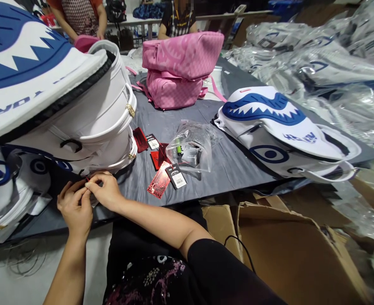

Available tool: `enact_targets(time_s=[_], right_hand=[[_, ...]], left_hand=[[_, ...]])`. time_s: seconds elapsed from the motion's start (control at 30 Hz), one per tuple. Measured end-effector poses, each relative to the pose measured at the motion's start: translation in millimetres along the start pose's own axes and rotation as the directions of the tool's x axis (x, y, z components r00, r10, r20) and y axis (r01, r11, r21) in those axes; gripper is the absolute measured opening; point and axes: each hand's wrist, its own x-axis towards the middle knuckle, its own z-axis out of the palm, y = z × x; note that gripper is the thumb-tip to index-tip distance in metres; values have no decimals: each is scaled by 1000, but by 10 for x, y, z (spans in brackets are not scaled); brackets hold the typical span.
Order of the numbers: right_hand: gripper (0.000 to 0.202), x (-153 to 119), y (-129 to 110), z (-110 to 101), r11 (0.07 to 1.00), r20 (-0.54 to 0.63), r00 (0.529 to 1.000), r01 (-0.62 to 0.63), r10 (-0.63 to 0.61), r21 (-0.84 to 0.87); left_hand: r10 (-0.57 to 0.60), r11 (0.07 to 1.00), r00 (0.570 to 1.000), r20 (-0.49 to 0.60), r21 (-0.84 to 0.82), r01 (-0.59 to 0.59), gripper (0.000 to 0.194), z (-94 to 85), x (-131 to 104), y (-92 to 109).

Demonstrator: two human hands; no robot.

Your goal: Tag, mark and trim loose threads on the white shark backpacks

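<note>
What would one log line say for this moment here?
left hand, right hand: fingertips meeting at tiny red piece, grip unclear | beside them: white-and-blue shark backpacks | on grey table: barcode tag, clear plastic bag

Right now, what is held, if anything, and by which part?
The left hand and right hand seem to pinch a small red item; its held part cannot be told.

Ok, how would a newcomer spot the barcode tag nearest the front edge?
On the grey table, find the clear plastic bag. At its near side, right of the shiny red card, lies the black-and-white barcode tag, closer to the front edge than the other tag.
</note>
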Motion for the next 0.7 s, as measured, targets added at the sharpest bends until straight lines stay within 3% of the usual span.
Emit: enact_targets(time_s=[0.1, 0.23, 0.3, 0.37, 0.4, 0.47, 0.57, 0.63, 0.7], right_hand=[[20, 20, 24, 21, 1000, 5, 1000, 9, -8, -27], [18, 13, 32, -78, 993, 69, 995, 80, -75, -82], [15, 6, -2, -307, 978, 212, 970, 152, -119, -146], [14, 54, -49, -675, 939, 292, 951, 186, -99, -288], [15, 117, -65, -891, 900, 262, 962, 176, -72, -398], [17, 331, -57, -1323, 756, 6, 993, 92, -116, -648], [39, 774, 82, -1814, 455, -209, 964, -115, -163, -883], [35, 1034, 209, -2019, 404, -262, 963, -218, -56, -889], [19, 1215, 292, -2178, 437, -281, 959, -264, 26, -860]], left_hand=[[17, 995, 992, -126, 101, -4, 20, 19, -24, 63], [56, 988, 987, -149, 150, -34, 21, 52, -38, 126], [80, 988, 985, -150, 140, -59, 19, 44, -44, 118], [74, 990, 982, -175, 135, -51, 16, 26, -51, 83], [61, 990, 979, -197, 134, -35, 15, 18, -55, 62], [33, 992, 974, -225, 130, -4, 15, 16, -64, 27], [-8, 991, 975, -222, 128, 37, 14, 39, -84, 11], [-28, 989, 976, -215, 136, 58, 15, 47, -101, 7], [-38, 986, 976, -214, 151, 72, 16, 30, -119, -17]])
